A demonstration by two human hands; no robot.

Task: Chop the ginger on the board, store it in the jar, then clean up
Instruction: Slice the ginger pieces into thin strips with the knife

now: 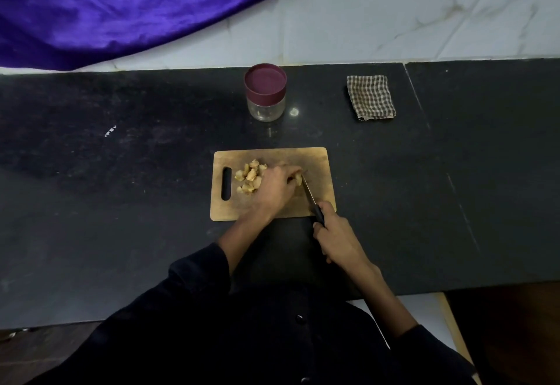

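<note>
Ginger piece (pixel 298 178) sits mid-board on the wooden cutting board (pixel 315 160), pinched under the left hand (pixel 274 189) fingertips. Chopped ginger pile (pixel 251 176) lies at 9 o'clock of that hand, beside the board's handle slot (pixel 226 183). Knife (pixel 308 192) blade touches the held piece — right hand (pixel 336 237) wraps its black handle at 5 o'clock, off the board's near edge. Jar (pixel 266 92) with maroon lid on stands at 12 o'clock of the board, well apart. Checked cloth (pixel 371 97) lies folded at 1 o'clock — all on the black counter (pixel 121 202). Purple fabric (pixel 121 5) hangs at 10 o'clock.
</note>
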